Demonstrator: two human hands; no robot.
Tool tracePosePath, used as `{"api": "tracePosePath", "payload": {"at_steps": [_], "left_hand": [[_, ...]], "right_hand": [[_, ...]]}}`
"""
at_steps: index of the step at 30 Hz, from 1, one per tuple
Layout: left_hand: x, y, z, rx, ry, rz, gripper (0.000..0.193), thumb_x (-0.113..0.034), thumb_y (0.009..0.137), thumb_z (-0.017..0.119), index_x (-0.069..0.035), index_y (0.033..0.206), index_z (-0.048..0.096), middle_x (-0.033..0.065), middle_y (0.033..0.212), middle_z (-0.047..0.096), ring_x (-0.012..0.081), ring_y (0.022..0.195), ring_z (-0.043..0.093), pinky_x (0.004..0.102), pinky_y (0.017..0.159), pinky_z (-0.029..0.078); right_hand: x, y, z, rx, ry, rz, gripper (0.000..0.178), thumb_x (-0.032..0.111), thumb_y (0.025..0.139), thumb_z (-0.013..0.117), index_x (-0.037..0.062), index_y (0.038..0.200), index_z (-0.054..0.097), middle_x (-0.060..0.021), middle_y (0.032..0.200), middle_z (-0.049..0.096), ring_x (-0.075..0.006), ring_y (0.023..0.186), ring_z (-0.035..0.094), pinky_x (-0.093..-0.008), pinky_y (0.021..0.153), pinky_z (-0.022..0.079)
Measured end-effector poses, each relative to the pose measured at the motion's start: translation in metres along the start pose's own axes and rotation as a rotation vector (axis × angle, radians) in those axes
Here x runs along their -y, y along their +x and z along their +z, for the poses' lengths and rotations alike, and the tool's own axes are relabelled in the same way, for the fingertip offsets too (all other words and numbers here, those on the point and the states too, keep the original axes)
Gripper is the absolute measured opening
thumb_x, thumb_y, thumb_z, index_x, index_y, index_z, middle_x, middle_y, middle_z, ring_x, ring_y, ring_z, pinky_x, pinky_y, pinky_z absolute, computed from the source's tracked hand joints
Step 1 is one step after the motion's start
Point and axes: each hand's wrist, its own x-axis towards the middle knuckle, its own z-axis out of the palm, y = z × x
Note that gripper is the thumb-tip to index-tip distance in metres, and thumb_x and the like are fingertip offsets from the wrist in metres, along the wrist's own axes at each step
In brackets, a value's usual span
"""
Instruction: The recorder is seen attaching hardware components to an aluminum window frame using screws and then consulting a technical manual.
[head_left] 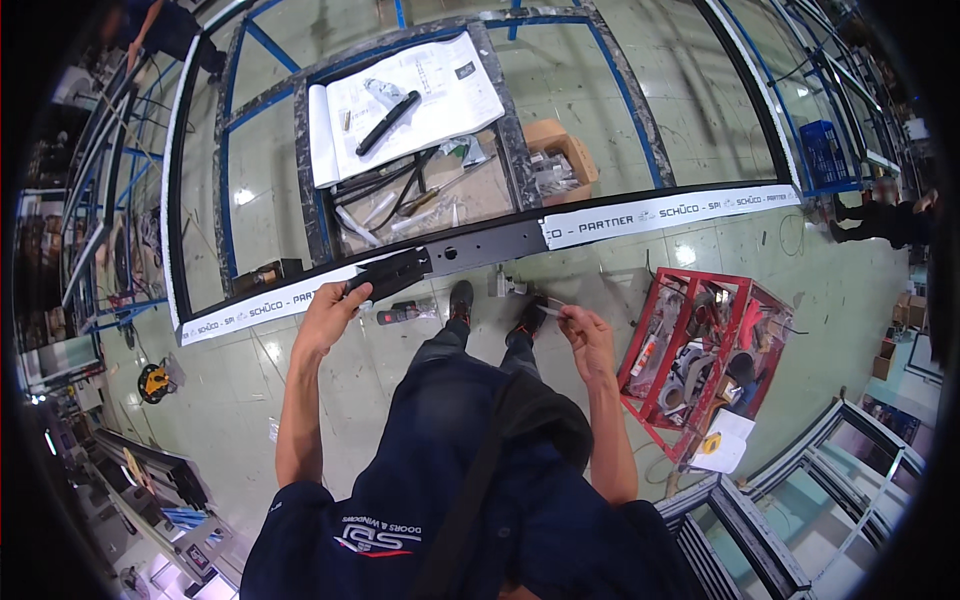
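A large dark window or door frame (pixel 488 246) lies in front of me, with printed white tape along its near edge. My left hand (pixel 332 316) grips the end of a black, box-like part (pixel 396 272) lying along that near edge, left of the untaped stretch with holes. My right hand (pixel 588 338) is raised to the right, apart from the frame. Thumb and fingers pinch a small, thin, pale piece (pixel 552 304), too small to name.
A blue-legged stand bears papers (pixel 330 120), a black-handled tool (pixel 388 122), and loose strips. A cardboard box (pixel 586 150) sits beyond the frame. On the floor stand an open red toolbox (pixel 680 300) at right and a dark power tool (pixel 402 312). People are in the background.
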Motion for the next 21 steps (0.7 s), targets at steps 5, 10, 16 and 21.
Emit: {"api": "tracePosePath", "payload": {"at_steps": [5,10,16,21], "left_hand": [[0.018,0.002,-0.036,0.045,0.049,-0.054,0.037,-0.032,0.095,0.065,-0.008,0.068,0.057,-0.0066,0.061,0.044,0.0043,0.057,0.035,0.0253,0.053,0.026],[0.010,-0.006,-0.057,0.079,0.049,-0.085,0.040,-0.032,0.095,0.065,-0.007,0.067,0.056,-0.0066,0.060,0.044,0.0049,0.056,0.035,0.0254,0.052,0.026],[0.018,-0.005,-0.075,0.109,0.080,-0.079,0.041,-0.031,0.096,0.065,-0.005,0.067,0.056,-0.0060,0.058,0.044,0.0048,0.055,0.035,0.0260,0.051,0.027],[0.023,-0.002,-0.087,0.137,0.073,-0.128,0.042,-0.031,0.097,0.064,-0.003,0.067,0.056,-0.0050,0.057,0.043,0.0052,0.055,0.035,0.0263,0.050,0.027]], "right_hand": [[-0.021,0.006,0.064,-0.008,-0.035,0.038,0.025,-0.003,0.085,0.071,-0.0035,0.110,0.065,-0.0109,0.107,0.065,-0.0186,0.092,0.068,-0.0297,0.086,0.059],[-0.073,0.016,0.087,0.028,-0.121,0.293,0.024,0.000,0.087,0.071,-0.0026,0.109,0.063,-0.0105,0.103,0.066,-0.0194,0.088,0.069,-0.0294,0.084,0.059],[-0.109,0.018,0.129,0.189,-0.155,0.580,0.011,0.006,0.088,0.072,0.0023,0.093,0.062,-0.0053,0.086,0.066,-0.0172,0.078,0.070,-0.0263,0.074,0.058],[-0.139,0.031,0.148,0.387,-0.304,0.544,0.013,0.006,0.087,0.074,0.0023,0.092,0.062,-0.0044,0.087,0.066,-0.0115,0.075,0.066,-0.0232,0.069,0.055]]}}
